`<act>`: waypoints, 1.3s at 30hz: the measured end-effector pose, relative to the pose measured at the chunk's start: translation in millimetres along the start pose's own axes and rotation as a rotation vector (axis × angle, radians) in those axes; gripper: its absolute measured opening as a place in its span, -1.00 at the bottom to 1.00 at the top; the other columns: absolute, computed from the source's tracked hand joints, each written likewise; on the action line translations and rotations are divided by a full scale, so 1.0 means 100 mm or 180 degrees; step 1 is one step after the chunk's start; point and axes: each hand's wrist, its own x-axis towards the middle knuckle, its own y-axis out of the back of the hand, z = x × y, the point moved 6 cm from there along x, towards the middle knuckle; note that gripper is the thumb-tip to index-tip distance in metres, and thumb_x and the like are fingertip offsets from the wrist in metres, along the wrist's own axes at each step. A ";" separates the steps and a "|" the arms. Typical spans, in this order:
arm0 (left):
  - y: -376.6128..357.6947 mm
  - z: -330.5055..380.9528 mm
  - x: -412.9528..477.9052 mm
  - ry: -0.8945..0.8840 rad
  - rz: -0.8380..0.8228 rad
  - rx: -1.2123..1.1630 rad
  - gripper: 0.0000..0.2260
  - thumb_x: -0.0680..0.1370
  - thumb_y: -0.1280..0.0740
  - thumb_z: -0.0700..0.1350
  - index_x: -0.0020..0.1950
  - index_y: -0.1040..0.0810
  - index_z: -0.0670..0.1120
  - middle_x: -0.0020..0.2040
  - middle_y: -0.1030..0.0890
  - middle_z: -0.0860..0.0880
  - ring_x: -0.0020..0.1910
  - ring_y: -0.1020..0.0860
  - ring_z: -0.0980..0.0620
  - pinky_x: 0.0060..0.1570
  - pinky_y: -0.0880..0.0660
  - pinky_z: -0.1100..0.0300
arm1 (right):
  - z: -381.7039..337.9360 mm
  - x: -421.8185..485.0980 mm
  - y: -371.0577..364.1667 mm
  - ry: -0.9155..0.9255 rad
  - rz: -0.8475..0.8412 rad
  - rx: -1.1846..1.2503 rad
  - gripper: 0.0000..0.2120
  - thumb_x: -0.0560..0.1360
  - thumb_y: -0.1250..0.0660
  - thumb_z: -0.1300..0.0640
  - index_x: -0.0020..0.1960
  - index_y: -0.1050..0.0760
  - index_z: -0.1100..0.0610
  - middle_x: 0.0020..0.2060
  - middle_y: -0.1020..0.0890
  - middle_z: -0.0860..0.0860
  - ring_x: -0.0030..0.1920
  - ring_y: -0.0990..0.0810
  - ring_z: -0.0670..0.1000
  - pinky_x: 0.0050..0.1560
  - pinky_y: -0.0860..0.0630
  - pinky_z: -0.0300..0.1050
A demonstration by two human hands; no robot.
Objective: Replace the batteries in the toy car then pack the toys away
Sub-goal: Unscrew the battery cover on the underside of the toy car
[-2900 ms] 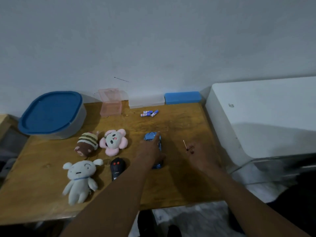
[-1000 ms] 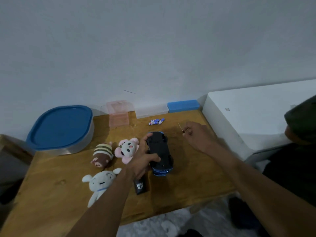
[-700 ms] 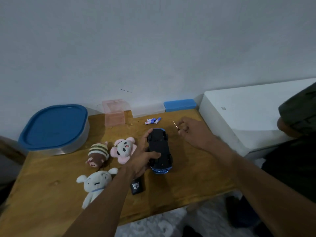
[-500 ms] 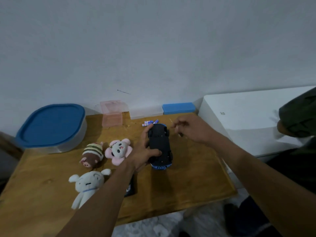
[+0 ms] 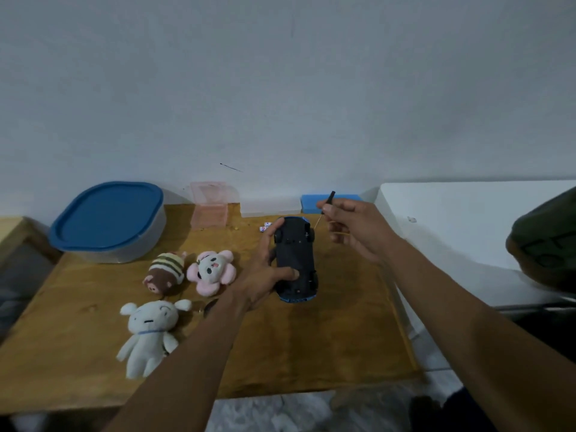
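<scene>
Risk of slipping: thin screwdriver point(image 5: 331, 198) pinched only at the fingertips of right hand point(image 5: 355, 229), so liable to skid off a screw or drop. Also possible: toy car point(image 5: 296, 260) twisting under tool pressure. Left hand point(image 5: 265, 275) clasping car, underside up, thumb across chassis, fingers along far side. Resting on tabletop point(image 5: 311, 353) or lifted: cannot tell. Batteries point(image 5: 265, 226) just beyond left fingertips.

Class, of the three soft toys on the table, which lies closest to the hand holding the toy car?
The pink flower-shaped toy, just beside the left hand; the striped brown toy lies further left, the white toy nearer the front edge.
</scene>
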 end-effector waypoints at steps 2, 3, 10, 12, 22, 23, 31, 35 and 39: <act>0.00 0.02 0.00 -0.0001 -0.0004 -0.0021 -0.09 0.32 -0.39 -0.47 0.42 -0.26 0.33 0.32 -0.48 -0.14 0.20 -0.54 -0.25 0.11 -0.55 -0.22 | 0.05 0.03 -0.01 0.0058 0.0084 0.0101 -0.90 0.55 -0.33 0.22 0.00 -0.62 0.16 -0.25 -0.59 0.03 -0.24 -0.56 -0.06 -0.24 -0.54 -0.19; 0.00 0.04 -0.01 -0.0011 0.0003 -0.0026 -0.09 0.34 -0.38 -0.49 0.42 -0.26 0.33 0.32 -0.47 -0.14 0.20 -0.53 -0.26 0.09 -0.56 -0.20 | 0.07 0.04 -0.03 0.0113 0.0142 0.0112 -0.91 0.55 -0.33 0.23 -0.02 -0.62 0.16 -0.23 -0.61 0.06 -0.21 -0.57 -0.03 -0.21 -0.56 -0.17; 0.13 0.16 -0.08 -0.0039 0.0082 -0.0061 -0.09 0.39 -0.34 -0.53 0.39 -0.26 0.40 0.36 -0.44 -0.15 0.21 -0.53 -0.26 0.01 -0.59 -0.11 | 0.05 0.04 -0.21 0.0688 0.0502 -0.0180 -0.79 0.51 -0.37 0.29 0.12 -0.47 0.17 -0.22 -0.68 0.15 -0.23 -0.66 0.00 -0.17 -0.64 -0.18; 0.17 0.19 -0.10 -0.0040 0.0076 -0.0034 -0.07 0.41 -0.34 -0.52 0.40 -0.22 0.42 0.36 -0.44 -0.15 0.18 -0.54 -0.24 -0.06 -0.60 -0.03 | 0.03 0.04 -0.28 0.0802 0.0511 -0.0225 -0.79 0.51 -0.36 0.29 0.13 -0.46 0.16 -0.19 -0.69 0.16 -0.21 -0.67 0.01 -0.15 -0.64 -0.18; 0.34 0.33 -0.13 -0.0166 0.0050 -0.0044 -0.06 0.37 -0.35 -0.52 0.35 -0.25 0.46 0.33 -0.46 -0.22 0.11 -0.57 -0.21 -0.09 -0.58 -0.01 | 0.00 0.08 -0.45 0.0934 0.0511 0.0002 -0.89 0.56 -0.31 0.28 0.08 -0.47 0.21 -0.21 -0.69 0.14 -0.24 -0.68 0.01 -0.20 -0.64 -0.17; 0.34 0.35 -0.12 -0.0168 0.0043 -0.0047 -0.06 0.37 -0.35 -0.52 0.36 -0.24 0.45 0.32 -0.46 -0.22 0.10 -0.57 -0.21 -0.09 -0.58 -0.02 | -0.01 0.08 -0.46 0.0967 0.0506 -0.0005 -0.90 0.56 -0.31 0.28 0.07 -0.47 0.21 -0.21 -0.69 0.14 -0.24 -0.67 0.01 -0.19 -0.64 -0.17; 0.30 0.49 -0.17 -0.0196 0.0048 0.0059 -0.08 0.41 -0.34 -0.52 0.40 -0.21 0.40 0.31 -0.46 -0.19 0.10 -0.58 -0.18 -0.12 -0.60 0.05 | -0.14 0.07 -0.51 0.1193 0.0478 -0.0228 -0.91 0.56 -0.30 0.27 0.07 -0.47 0.20 -0.19 -0.69 0.18 -0.21 -0.68 0.04 -0.12 -0.65 -0.10; 0.30 0.50 -0.18 -0.0186 0.0047 0.0014 -0.09 0.40 -0.34 -0.53 0.36 -0.25 0.42 0.31 -0.45 -0.20 0.14 -0.56 -0.23 -0.08 -0.60 -0.02 | -0.18 0.06 -0.52 0.1264 0.0438 -0.0404 -0.90 0.57 -0.29 0.26 0.09 -0.47 0.21 -0.19 -0.70 0.17 -0.19 -0.68 0.05 -0.11 -0.66 -0.09; 0.29 0.51 -0.21 -0.0180 0.0063 0.0007 -0.10 0.40 -0.34 -0.53 0.37 -0.24 0.40 0.31 -0.46 -0.17 0.16 -0.55 -0.24 0.00 -0.60 -0.10 | -0.21 0.03 -0.53 0.1346 0.0375 -0.0566 -0.90 0.58 -0.27 0.27 0.09 -0.46 0.22 -0.18 -0.69 0.19 -0.17 -0.69 0.07 -0.10 -0.66 -0.09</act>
